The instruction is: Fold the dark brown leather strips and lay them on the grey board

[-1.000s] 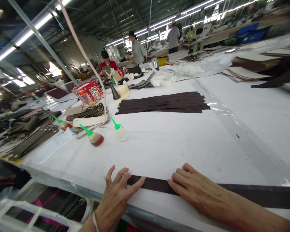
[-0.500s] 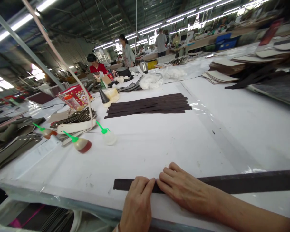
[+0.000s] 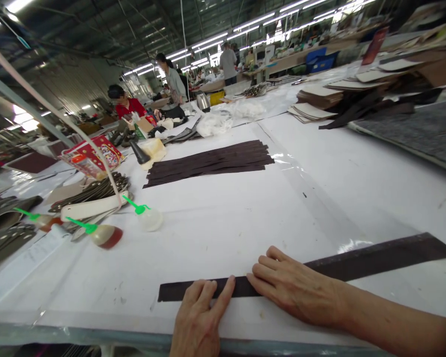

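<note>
A long dark brown strip [image 3: 386, 255] of flat material, perhaps leather or fabric, lies along the near side of the white-covered table. Over its left part rests my left hand [image 3: 200, 312], fingers on the strip, the index finger stretched out and apart from the others. My right hand [image 3: 286, 285] is just to the right, its fingers curled and closed on the strip; the thumb and the fingertips' far side are hidden. A short piece of strip shows between the two hands. Farther back lies a pile of similar dark strips [image 3: 208, 161].
Squeeze bottles with green nozzles, one clear [image 3: 150, 218] and one with reddish liquid [image 3: 107, 236], stand at left. A dark cone [image 3: 139, 152] lies behind them. Stacked pieces [image 3: 315, 96] and a grey felt-like sheet [image 3: 412, 129] are at right. Co-workers are in the background.
The view has shifted, so the table things appear farther left. My left index finger has straightened and the hands are slightly farther apart. The strip's right end has come into view.
</note>
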A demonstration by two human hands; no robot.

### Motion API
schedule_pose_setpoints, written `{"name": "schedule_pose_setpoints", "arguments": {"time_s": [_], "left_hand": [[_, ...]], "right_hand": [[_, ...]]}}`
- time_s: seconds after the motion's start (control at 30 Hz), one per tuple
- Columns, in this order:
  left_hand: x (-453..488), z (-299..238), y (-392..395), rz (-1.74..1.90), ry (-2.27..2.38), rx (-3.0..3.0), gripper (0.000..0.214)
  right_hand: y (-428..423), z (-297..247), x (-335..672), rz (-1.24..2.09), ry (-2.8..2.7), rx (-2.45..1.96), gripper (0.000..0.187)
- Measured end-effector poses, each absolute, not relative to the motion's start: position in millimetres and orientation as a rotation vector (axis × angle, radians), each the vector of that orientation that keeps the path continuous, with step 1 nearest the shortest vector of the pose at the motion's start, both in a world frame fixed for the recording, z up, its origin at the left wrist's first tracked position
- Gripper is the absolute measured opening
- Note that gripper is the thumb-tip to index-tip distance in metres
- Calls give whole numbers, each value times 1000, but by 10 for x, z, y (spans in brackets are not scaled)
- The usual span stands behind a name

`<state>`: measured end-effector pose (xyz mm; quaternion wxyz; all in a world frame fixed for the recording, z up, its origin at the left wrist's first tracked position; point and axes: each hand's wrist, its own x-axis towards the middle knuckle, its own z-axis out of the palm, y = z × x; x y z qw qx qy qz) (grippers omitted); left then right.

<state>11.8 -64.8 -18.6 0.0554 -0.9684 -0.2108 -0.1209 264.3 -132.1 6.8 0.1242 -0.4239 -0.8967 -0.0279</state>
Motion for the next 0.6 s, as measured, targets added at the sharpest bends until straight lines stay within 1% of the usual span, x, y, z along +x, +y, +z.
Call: {"name": "schedule_pose_setpoints", "arguments": {"time_s": [0.17, 0.27, 0.37, 0.43, 0.6], "left_hand": [[172, -150, -675, -344, -672, -2929, 77], [187, -168, -694, -403, -710, -2912, 75], [176, -176, -694, -474, -710, -2911, 72], [174, -163, -693, -534, -726, -2917, 68], [362, -74, -768, -817, -802, -2873, 46]], "right_hand": [[-1422, 46, 2783, -36, -2579, -1285, 17], [-1474, 26, 2871, 47, -2547, -1316, 21], [-1490, 9, 2921, 136, -2488, -1367, 20], [-1483, 14, 2921, 177, -2421, -1430, 18], [-1459, 74, 2864, 230, -2345, -1513, 15]]}}
